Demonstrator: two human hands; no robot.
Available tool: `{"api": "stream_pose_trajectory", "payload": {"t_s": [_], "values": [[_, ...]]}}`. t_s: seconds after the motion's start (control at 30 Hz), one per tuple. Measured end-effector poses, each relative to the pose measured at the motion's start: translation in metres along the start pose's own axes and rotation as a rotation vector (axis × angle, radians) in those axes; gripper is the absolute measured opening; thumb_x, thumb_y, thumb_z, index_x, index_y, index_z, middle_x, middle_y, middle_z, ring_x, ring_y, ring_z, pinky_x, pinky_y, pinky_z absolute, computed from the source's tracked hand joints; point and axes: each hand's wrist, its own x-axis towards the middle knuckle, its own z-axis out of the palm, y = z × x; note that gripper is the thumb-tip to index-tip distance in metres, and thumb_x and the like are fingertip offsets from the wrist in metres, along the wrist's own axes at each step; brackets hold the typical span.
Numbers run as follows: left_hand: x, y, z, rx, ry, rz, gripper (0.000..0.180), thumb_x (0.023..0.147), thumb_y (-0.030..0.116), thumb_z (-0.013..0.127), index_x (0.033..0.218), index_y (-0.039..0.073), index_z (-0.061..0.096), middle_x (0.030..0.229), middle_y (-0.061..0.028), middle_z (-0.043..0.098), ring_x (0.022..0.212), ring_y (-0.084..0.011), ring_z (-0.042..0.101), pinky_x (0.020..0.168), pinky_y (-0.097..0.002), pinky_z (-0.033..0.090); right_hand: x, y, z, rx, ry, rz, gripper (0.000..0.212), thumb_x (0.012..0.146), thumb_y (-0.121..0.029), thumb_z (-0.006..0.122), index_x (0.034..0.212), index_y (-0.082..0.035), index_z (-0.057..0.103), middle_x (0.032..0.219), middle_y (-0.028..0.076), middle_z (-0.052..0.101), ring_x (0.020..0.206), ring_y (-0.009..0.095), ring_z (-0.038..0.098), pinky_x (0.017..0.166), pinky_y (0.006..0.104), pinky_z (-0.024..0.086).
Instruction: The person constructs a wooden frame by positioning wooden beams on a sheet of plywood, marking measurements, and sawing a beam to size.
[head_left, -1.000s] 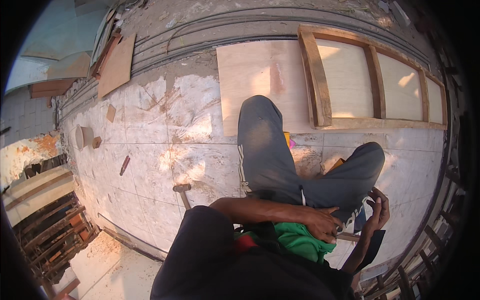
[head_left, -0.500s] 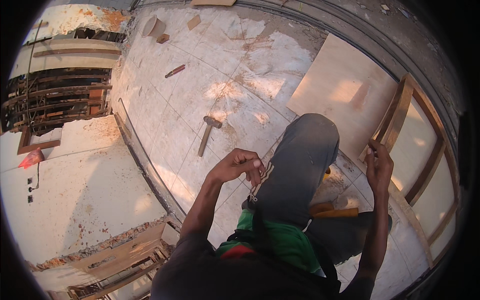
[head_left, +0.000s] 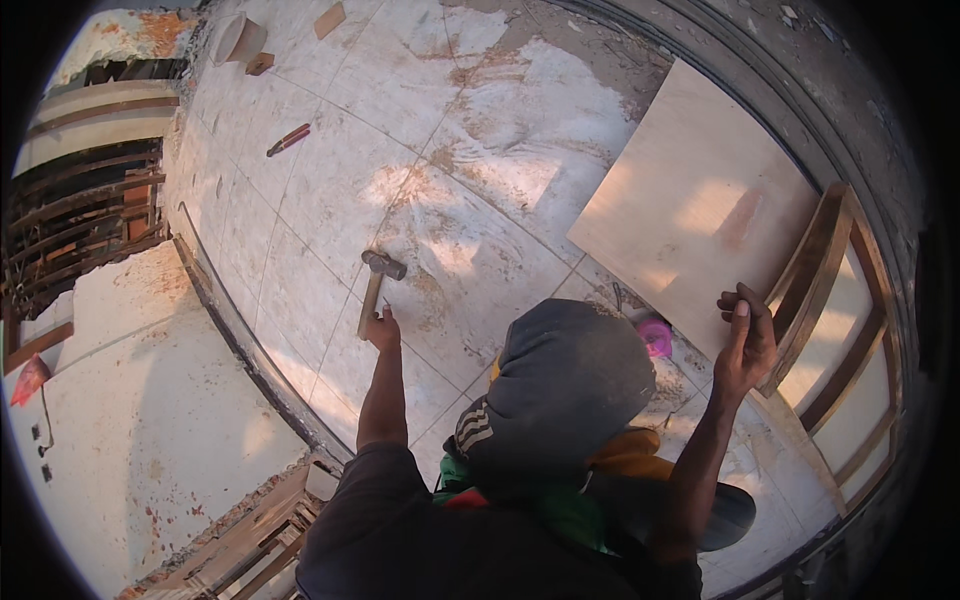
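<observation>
Hammer [head_left: 373, 287] lies on tiled floor [head_left: 310, 205], handle's lower end at left grip [head_left: 382, 331], closure unclear; right grip [head_left: 746, 346] well apart, fingers curled, hold unclear.

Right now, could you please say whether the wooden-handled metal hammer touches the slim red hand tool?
Apart: the head view shows pale floor tiles between the hammer and tool.
</observation>
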Motion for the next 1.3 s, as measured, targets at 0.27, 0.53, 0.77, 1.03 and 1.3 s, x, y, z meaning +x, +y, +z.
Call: {"api": "stream_pose_trajectory", "payload": {"t_s": [0.27,0.53,0.77,1.03,1.3], "values": [[0.05,-0.053,0.084,0.368,-0.037,0.135,0.034,0.09,0.021,0.064,0.097,-0.011,0.062,0.085,-0.0271,0.067,0.082,-0.0443,0.067,0.068,-0.0515,0.051,-0.019,0.026,0.069,-0.011,0.134,0.113,0.019,0.095,-0.011,0.063,0.106,0.003,0.068,0.087,0.014,0.072,0.075,0.018,0.069,0.068,0.0302,0.055],[-0.116,0.328,-0.001,-0.638,-1.448,0.415,0.016,0.098,0.017,0.063,0.092,0.003,0.058,0.079,-0.0035,0.061,0.064,-0.0078,0.053,0.06,-0.0246,0.045,-0.091,0.056,0.106,-0.122,-0.097,0.258,0.028,0.094,-0.022,0.067,0.113,-0.002,0.066,0.105,0.018,0.068,0.086,0.029,0.07,0.069,0.0346,0.055],[-0.263,0.466,-0.022,-0.623,-2.276,0.583,0.017,0.095,0.016,0.066,0.093,-0.001,0.065,0.081,-0.0055,0.066,0.067,-0.0104,0.059,0.06,-0.0243,0.05,-0.095,0.061,0.081,0.337,0.608,0.311,0.026,0.095,-0.013,0.066,0.119,-0.004,0.068,0.1,0.007,0.06,0.084,0.013,0.06,0.072,0.0253,0.051],[-0.331,0.501,-0.07,-0.636,-2.477,0.596,0.029,0.096,0.027,0.065,0.095,-0.002,0.063,0.084,-0.007,0.066,0.069,-0.0123,0.062,0.062,-0.0268,0.053,-0.074,-0.003,-0.016,0.017,0.671,-0.075,0.014,0.096,-0.008,0.063,0.109,-0.003,0.065,0.102,0.009,0.064,0.094,0.015,0.061,0.08,0.0273,0.05],[-0.349,0.589,-0.076,-0.676,-1.763,1.238,0.054,0.093,0.038,0.064,0.118,-0.009,0.052,0.103,-0.0191,0.065,0.087,-0.0237,0.066,0.078,-0.0345,0.055,-0.008,-0.083,-0.169,-0.807,0.052,-0.001,0.009,0.099,-0.013,0.051,0.095,-0.005,0.053,0.076,0.016,0.063,0.071,0.031,0.066,0.064,0.0402,0.049]]}}
